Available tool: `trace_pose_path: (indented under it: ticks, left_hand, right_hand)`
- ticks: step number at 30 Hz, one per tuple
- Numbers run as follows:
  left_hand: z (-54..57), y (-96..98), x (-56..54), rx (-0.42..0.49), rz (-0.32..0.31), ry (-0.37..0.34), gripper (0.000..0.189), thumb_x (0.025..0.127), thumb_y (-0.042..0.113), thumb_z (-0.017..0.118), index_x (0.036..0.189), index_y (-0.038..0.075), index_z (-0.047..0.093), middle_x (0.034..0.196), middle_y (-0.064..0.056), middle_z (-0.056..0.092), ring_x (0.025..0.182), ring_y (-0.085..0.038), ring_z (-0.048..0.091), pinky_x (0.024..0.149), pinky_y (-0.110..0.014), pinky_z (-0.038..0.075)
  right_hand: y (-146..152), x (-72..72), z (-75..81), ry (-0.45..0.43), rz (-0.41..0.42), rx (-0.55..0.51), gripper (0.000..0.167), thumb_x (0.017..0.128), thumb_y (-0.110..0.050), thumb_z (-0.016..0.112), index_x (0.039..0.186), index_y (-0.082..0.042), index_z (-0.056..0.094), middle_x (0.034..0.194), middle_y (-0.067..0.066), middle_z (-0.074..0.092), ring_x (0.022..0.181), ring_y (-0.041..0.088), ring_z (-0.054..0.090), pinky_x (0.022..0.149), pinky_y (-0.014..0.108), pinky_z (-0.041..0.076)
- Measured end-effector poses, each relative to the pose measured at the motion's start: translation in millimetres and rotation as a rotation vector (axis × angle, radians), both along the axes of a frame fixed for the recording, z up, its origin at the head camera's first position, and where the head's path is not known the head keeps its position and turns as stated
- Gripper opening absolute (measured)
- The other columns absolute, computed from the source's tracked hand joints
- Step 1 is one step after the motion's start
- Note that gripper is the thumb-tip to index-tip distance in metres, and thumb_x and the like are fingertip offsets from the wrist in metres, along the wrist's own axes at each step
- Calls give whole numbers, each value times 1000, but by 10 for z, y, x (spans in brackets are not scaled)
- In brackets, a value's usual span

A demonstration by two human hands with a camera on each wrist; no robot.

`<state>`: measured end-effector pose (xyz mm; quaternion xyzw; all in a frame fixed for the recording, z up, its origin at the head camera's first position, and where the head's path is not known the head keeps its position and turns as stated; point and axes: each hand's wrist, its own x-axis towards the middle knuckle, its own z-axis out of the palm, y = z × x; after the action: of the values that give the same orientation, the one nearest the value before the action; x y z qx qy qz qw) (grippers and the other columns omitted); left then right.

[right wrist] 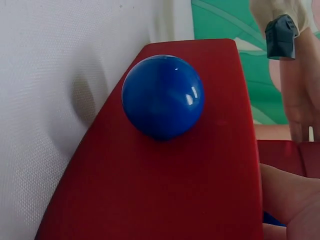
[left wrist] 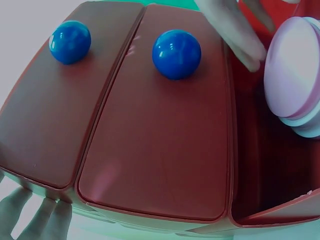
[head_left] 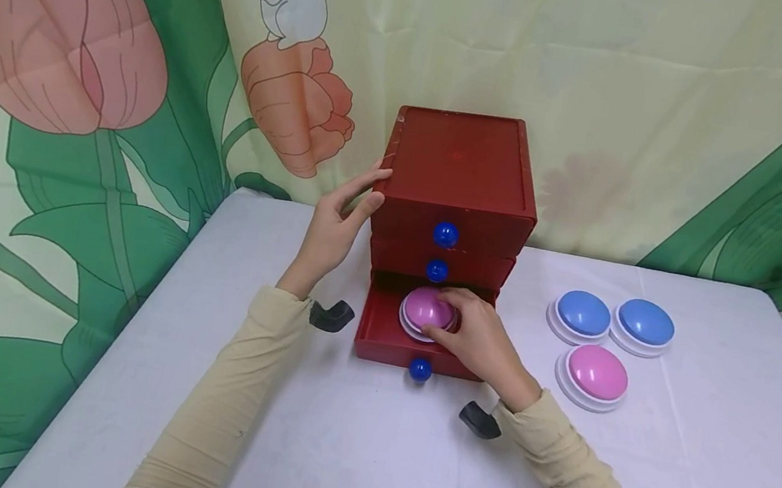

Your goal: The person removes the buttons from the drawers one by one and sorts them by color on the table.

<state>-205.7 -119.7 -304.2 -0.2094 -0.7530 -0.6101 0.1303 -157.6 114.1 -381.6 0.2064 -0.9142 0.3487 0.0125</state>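
A dark red cabinet (head_left: 460,161) with blue knobs stands at the table's back, its bottom drawer (head_left: 376,345) pulled out. Inside that drawer sits a pink dome push button (head_left: 423,308) on a white base. My right hand (head_left: 489,347) holds it, thumb and fingers on either side of the dome. Against the cabinet's upper left side rests my left hand (head_left: 332,233), its fingers (left wrist: 37,222) lying straight along the wall in the left wrist view. In the right wrist view, the drawer's blue knob (right wrist: 162,97) fills the middle, and the right thumb (right wrist: 285,192) shows behind the drawer front.
Right of the cabinet on the white tablecloth (head_left: 358,467) are two blue push buttons (head_left: 584,312) and another pink push button (head_left: 597,373). A printed curtain (head_left: 610,100) hangs close behind the cabinet. The upper two drawers are closed.
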Motion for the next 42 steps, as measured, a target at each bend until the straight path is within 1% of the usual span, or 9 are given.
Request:
trace_pose_path:
  ticks: [7,15,19,25,29,34,38,42]
  left_hand:
    - [20,8,14,-3,4,7,39,101,9,55,140,1,54,155,-12,42,144,-21,40,113,-44,40]
    - [34,9,27,-13,13,2,40,102,11,55,140,2,54,155,-11,42,144,-21,40,112,-43,41]
    - [31,10,23,-12,12,10,39,101,10,55,140,2,55,155,-11,42,144,-21,40,112,-44,41]
    - [26,8,14,-3,3,14,39,101,10,55,140,2,55,155,-11,42,144,-20,39,113,-45,40]
    - [15,5,16,-1,1,11,39,101,9,55,140,2,55,155,-11,42,144,-20,40,113,-44,40]
    - [8,4,21,-3,3,9,39,101,9,55,139,2,55,155,-11,42,144,-20,40,112,-42,41]
    - [10,4,23,-8,9,9,39,102,10,55,140,2,55,155,-12,42,144,-21,40,112,-44,41]
    - [11,3,19,-11,12,7,39,102,10,55,140,2,54,155,-12,42,144,-22,40,112,-44,41]
  right_hand:
    - [-26,-42,-52,5,22,-6,54,80,-14,83,126,7,63,132,22,60,121,39,58,102,50,49]
    - [-47,-86,-77,8,41,25,56,80,-11,82,127,7,60,128,23,60,119,38,58,102,51,48]
    - [-48,-97,-87,-9,54,53,59,80,-9,81,131,8,57,130,23,59,122,40,55,104,51,46]
    - [-60,-93,-83,-44,46,100,64,83,-14,80,137,5,52,136,23,55,128,41,49,107,52,44]
    - [-68,-85,-92,-32,30,94,62,82,-14,80,135,5,55,133,22,56,125,40,52,105,51,46]
    - [-71,-80,-99,23,4,84,58,77,-13,84,127,5,62,126,23,61,116,40,57,99,51,50]
    - [-63,-82,-109,64,-19,94,56,74,-15,86,122,5,65,121,22,64,110,40,59,94,51,52]
    - [-39,-78,-115,85,-33,94,56,71,-17,87,120,4,67,119,21,65,110,39,60,94,51,53]
